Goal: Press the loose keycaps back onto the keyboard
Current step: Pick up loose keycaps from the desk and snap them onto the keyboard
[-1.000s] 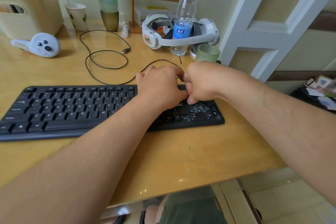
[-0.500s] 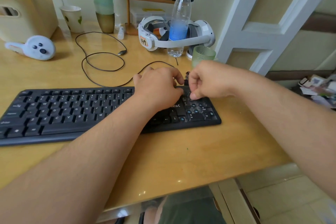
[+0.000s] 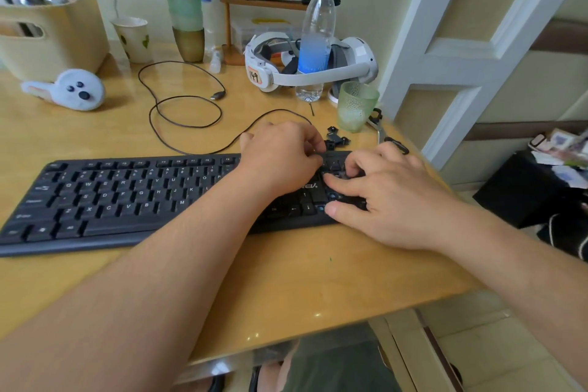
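Note:
A black keyboard (image 3: 127,197) lies across the wooden desk. Its number pad at the right end shows bare blue switch stems (image 3: 320,208). Several loose black keycaps (image 3: 335,138) lie on the desk just behind that end. My right hand (image 3: 391,197) is spread over the number pad, its fingertips pressing down on the keys there. My left hand (image 3: 280,153) rests on the keyboard just left of the pad. Its fingers are curled at the far edge, and whether they hold anything is hidden.
A green glass (image 3: 356,105) stands right behind the loose keycaps, with a water bottle (image 3: 315,38) and a white headset (image 3: 356,64) beyond it. A dark cable (image 3: 184,111) loops behind the keyboard. The desk's right edge (image 3: 445,188) runs close to my right hand.
My hands were bunched together over the number pad. Now they are apart: the right hand has dropped and spread flat on the pad, uncovering the loose keycaps behind the keyboard.

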`<move>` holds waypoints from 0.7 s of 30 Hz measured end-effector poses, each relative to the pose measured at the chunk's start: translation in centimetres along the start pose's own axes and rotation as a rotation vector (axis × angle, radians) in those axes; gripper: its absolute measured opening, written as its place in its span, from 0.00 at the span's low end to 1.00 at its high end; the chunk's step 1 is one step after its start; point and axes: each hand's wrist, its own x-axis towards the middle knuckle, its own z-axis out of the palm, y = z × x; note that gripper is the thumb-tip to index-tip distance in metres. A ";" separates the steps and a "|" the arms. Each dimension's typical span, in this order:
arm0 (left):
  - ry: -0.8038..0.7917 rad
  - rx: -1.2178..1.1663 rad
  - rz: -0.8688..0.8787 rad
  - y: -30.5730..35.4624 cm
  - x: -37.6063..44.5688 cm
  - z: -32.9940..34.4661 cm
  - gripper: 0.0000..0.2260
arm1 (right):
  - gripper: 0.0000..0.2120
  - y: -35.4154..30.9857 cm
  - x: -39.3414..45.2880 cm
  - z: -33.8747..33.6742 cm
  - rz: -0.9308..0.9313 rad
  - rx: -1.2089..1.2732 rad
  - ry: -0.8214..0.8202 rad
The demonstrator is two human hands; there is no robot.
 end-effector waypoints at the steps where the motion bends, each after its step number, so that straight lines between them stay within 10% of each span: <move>1: 0.004 0.007 0.003 0.2 0.0 0.1 0.04 | 0.38 -0.1 0.2 -0.3 0.001 -0.045 -0.010; 21: 0.018 0.072 -0.008 0.9 0.6 0.4 0.08 | 0.42 0.0 -0.9 1.1 0.033 0.037 0.086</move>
